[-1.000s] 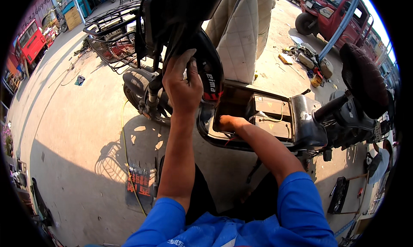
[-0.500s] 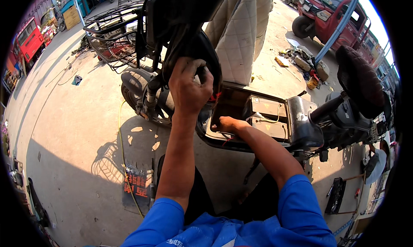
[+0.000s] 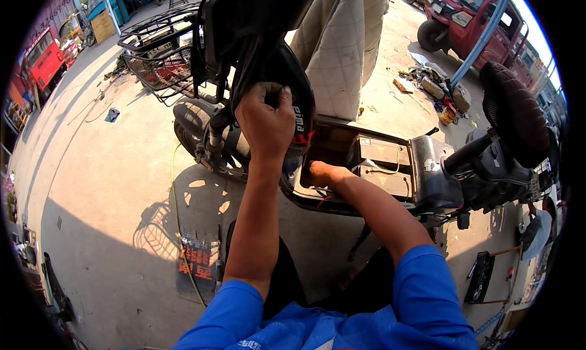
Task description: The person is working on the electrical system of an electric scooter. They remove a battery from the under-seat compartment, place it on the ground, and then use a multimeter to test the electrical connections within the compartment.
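Observation:
An electric scooter stands before me, its black front panel (image 3: 300, 84) to the left and its floor compartment (image 3: 332, 144) uncovered. My left hand (image 3: 266, 121) is up against the front panel with fingers curled and thumb raised; whatever they grip is hidden behind them. Down in the front part of the compartment reaches my right hand (image 3: 325, 174), its fingers out of sight below the rim. Just right of it sit two grey batteries (image 3: 383, 150) with a pale cable looped between them. A thin red wire (image 3: 326, 198) shows at the compartment's near edge, under my right wrist.
A black wire basket (image 3: 160, 60) and quilted cover (image 3: 342, 57) are at the scooter's front. The brown saddle (image 3: 516, 115) tilts up at right. A yellow hose (image 3: 175, 197) crosses the ground beside a dark printed sheet (image 3: 196, 261). An open black toolbox (image 3: 481, 277) lies lower right.
My left hand has shifted slightly down and left on the front panel, its fingers turned more inward. My right hand sits slightly deeper in the compartment. The view has moved a little.

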Motion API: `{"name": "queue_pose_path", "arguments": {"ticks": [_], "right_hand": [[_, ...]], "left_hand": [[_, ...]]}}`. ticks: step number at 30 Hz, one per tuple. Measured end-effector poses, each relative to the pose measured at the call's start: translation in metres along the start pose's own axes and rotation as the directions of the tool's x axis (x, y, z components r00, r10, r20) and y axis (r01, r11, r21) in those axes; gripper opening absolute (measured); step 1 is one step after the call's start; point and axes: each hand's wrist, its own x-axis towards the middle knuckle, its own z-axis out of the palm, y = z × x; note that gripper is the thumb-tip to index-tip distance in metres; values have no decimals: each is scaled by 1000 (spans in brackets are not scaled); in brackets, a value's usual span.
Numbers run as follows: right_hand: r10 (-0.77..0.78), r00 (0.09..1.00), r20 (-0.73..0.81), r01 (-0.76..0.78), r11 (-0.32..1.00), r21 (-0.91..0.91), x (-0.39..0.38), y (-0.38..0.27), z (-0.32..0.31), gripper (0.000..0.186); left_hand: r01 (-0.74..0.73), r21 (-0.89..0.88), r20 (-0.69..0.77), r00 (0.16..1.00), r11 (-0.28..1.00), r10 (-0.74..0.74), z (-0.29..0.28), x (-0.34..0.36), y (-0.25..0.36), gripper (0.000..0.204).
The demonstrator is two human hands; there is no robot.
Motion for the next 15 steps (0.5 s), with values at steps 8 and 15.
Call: {"name": "queue_pose_path", "arguments": {"ticks": [8,15], "right_hand": [[259,919,296,-221,963,-156,-77,-103,-87,26],[355,854,380,-306,934,-184,-94,-138,-113,26]], "left_hand": [[-117,82,-33,992,990,120,-8,2,-16,13],[-123,51,3,992,991,123,-11,3,-18,14]]}}
